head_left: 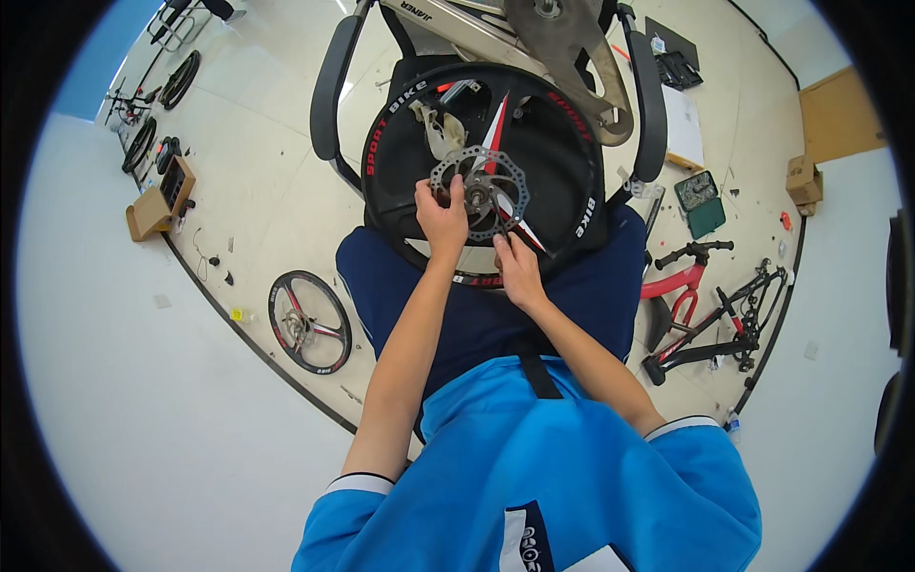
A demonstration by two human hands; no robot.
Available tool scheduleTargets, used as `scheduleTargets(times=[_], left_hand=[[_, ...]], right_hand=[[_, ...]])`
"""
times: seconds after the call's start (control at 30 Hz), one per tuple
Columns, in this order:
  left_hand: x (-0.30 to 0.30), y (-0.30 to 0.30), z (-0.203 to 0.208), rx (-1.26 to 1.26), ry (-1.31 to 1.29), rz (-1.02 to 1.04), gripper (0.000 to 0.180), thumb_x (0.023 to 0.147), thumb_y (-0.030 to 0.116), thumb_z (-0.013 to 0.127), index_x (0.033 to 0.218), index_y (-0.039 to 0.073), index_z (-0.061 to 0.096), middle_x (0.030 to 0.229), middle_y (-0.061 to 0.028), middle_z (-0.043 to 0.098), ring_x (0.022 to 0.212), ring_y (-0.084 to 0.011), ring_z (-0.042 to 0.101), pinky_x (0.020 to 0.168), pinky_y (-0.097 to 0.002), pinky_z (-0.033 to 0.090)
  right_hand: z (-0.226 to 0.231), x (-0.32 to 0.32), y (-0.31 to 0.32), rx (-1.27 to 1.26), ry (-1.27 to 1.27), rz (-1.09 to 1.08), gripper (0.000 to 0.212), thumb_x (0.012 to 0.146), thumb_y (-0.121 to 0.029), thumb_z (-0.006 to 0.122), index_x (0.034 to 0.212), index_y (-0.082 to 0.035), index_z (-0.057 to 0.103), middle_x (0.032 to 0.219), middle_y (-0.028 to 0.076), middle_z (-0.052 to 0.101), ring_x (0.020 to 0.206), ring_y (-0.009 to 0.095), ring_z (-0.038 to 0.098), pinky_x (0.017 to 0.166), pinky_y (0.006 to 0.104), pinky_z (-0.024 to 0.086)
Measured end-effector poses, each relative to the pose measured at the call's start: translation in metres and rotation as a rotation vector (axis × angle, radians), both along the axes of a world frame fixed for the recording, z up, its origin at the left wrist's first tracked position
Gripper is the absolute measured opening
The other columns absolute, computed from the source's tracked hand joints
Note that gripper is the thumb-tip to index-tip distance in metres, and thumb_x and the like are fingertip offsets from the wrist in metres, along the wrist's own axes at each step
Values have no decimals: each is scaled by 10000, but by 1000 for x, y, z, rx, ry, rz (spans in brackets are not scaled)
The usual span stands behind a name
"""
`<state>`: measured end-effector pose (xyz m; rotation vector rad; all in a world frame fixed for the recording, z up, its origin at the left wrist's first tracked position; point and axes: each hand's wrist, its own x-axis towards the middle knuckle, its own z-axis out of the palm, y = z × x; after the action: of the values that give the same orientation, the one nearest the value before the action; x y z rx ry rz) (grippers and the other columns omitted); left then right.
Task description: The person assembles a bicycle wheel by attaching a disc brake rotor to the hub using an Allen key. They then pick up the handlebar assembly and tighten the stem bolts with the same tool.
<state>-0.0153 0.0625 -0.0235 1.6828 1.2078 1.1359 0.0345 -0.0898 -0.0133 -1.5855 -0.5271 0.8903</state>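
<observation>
A black three-spoke bicycle wheel [374,205] with red and white markings lies flat across my lap and the seat of a black chair. A silver brake disc [518,181] with a wavy, perforated edge sits around its hub. My left hand [444,221] grips the left side of the disc, thumb on top and fingers curled at its edge. At the disc's lower right edge, my right hand [520,272] is closed in a pinch; what lies between its fingertips is too small to make out. A crumpled whitish glove or cloth [440,131] lies just beyond the disc.
Chair armrests [335,91] flank the wheel, and a grey metal frame [572,57] stands beyond it. Another three-spoke wheel [310,322] lies on the floor at left, near an open cardboard box [152,212]. At right are a red bike frame [679,291] and a green case [703,217].
</observation>
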Motion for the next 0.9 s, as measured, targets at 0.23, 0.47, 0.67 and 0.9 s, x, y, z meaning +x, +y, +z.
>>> scheduleTargets(times=[0.23, 0.47, 0.67, 0.9], left_hand=[[-1, 1, -2, -16, 7, 3, 396, 941, 359, 715, 998, 9, 539, 776, -62, 655, 695, -142, 602, 674, -321, 489], [-2, 0, 3, -84, -33, -17, 483, 916, 423, 730, 997, -19, 553, 866, -121, 556, 705, -231, 559, 684, -380, 471], [-2, -1, 5, -100, -53, -20, 472, 915, 409, 738, 1014, -16, 556, 892, -119, 557, 708, -220, 561, 680, -372, 470], [-3, 1, -2, -113, -66, -34, 458, 914, 396, 744, 1025, -11, 566, 893, -114, 553, 724, -214, 555, 687, -365, 467]], right_hand=[[21, 2, 0, 87, 502, -84, 474, 1094, -438, 402, 741, -123, 398, 614, -37, 350, 483, 74, 307, 450, 251, 248], [12, 7, -2, 190, 473, -34, 503, 1090, -427, 418, 694, -119, 385, 561, -35, 350, 456, 79, 299, 437, 257, 247], [15, 11, -2, 215, 425, -4, 491, 1090, -390, 423, 681, -130, 349, 512, -32, 298, 427, 83, 246, 430, 272, 202], [38, 8, -5, 235, 190, 12, 507, 1069, -362, 465, 654, -73, 496, 555, -15, 432, 502, 83, 390, 482, 269, 288]])
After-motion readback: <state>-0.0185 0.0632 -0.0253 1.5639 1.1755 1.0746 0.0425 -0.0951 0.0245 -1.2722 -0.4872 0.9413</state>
